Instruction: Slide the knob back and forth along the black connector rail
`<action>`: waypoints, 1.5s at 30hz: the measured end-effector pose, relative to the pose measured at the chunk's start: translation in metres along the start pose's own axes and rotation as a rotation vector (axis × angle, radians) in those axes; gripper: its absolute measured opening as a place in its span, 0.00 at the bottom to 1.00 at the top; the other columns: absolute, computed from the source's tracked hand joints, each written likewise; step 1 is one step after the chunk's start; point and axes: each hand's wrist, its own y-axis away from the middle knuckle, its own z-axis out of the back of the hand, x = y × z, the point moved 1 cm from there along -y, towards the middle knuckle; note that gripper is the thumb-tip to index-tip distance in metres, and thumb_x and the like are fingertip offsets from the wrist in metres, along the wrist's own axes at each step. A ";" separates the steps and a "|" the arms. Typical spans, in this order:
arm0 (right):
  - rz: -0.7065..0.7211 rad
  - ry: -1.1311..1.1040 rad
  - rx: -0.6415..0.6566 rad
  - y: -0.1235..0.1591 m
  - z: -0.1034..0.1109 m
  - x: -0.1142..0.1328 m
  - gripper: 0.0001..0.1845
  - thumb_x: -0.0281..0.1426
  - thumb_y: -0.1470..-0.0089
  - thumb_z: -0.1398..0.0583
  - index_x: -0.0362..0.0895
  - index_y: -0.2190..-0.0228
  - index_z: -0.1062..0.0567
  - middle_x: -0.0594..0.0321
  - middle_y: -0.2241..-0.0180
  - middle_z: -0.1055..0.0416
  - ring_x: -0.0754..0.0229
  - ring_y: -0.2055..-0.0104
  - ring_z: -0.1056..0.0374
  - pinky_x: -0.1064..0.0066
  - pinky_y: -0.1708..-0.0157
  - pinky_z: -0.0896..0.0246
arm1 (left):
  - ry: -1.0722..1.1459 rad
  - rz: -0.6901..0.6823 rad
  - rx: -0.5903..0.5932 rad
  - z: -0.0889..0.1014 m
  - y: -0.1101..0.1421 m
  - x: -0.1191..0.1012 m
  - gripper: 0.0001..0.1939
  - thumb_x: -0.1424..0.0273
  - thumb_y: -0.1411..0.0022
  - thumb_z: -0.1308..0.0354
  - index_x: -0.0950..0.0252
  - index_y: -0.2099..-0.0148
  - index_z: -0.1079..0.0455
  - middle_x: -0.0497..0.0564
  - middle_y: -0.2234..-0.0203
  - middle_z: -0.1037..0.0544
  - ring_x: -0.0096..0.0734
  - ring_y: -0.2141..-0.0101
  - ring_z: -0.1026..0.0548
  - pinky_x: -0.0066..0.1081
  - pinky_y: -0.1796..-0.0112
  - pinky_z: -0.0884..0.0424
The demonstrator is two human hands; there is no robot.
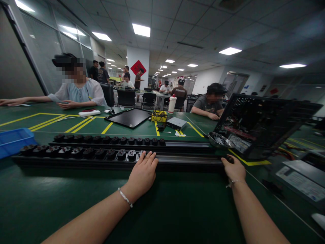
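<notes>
A long black power track (188, 160) lies across the table in front of me, its left part lined with several black socket modules (88, 152). My left hand (142, 174) lies over the track at the right end of that row, fingers stretched across its top; the thumb is hidden. At the track's right end, my right hand (235, 168) has its fingers closed round a small dark piece (230, 158), which looks like another socket module and is partly covered by the fingers. Just behind runs a second black track (188, 144), also carrying several modules on its left.
A metal bowl (221, 139) and an open computer case (254, 125) stand at right, near a power supply unit (302, 176). A blue bin (16, 140) is at left. Behind lie a dark panel (129, 117), yellow box (159, 116) and drive (176, 123). Co-workers sit opposite.
</notes>
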 end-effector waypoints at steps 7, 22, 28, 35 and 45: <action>-0.026 0.010 0.049 0.003 0.001 0.002 0.26 0.43 0.60 0.41 0.44 0.58 0.25 0.52 0.61 0.28 0.48 0.62 0.34 0.56 0.59 0.39 | 0.000 0.002 0.006 0.000 0.001 0.000 0.18 0.76 0.43 0.51 0.68 0.50 0.33 0.59 0.47 0.30 0.42 0.44 0.36 0.47 0.41 0.47; -0.035 0.014 0.051 0.004 0.003 0.005 0.27 0.43 0.59 0.41 0.44 0.57 0.25 0.51 0.59 0.29 0.46 0.60 0.34 0.54 0.58 0.39 | -0.002 -0.004 -0.001 -0.003 0.001 0.001 0.18 0.76 0.43 0.52 0.67 0.50 0.33 0.59 0.47 0.30 0.41 0.44 0.36 0.47 0.41 0.48; -0.045 0.012 0.055 0.005 0.005 0.007 0.27 0.43 0.59 0.41 0.44 0.57 0.25 0.51 0.59 0.29 0.46 0.59 0.35 0.54 0.57 0.39 | -0.002 -0.006 0.001 -0.001 0.001 0.000 0.18 0.76 0.43 0.52 0.67 0.50 0.33 0.59 0.47 0.30 0.42 0.44 0.35 0.47 0.41 0.47; -0.081 0.025 0.075 0.005 0.005 0.009 0.28 0.42 0.58 0.42 0.44 0.55 0.26 0.50 0.57 0.30 0.44 0.58 0.35 0.54 0.57 0.40 | -0.010 -0.003 0.007 -0.001 0.001 0.000 0.18 0.77 0.43 0.51 0.67 0.51 0.33 0.59 0.47 0.30 0.42 0.44 0.36 0.47 0.41 0.47; -0.027 0.007 0.027 0.001 0.000 0.000 0.27 0.42 0.58 0.41 0.42 0.56 0.26 0.51 0.59 0.29 0.48 0.60 0.35 0.56 0.57 0.40 | -0.024 0.000 0.001 -0.003 0.001 0.000 0.17 0.76 0.43 0.51 0.66 0.51 0.32 0.58 0.47 0.30 0.41 0.45 0.35 0.46 0.41 0.47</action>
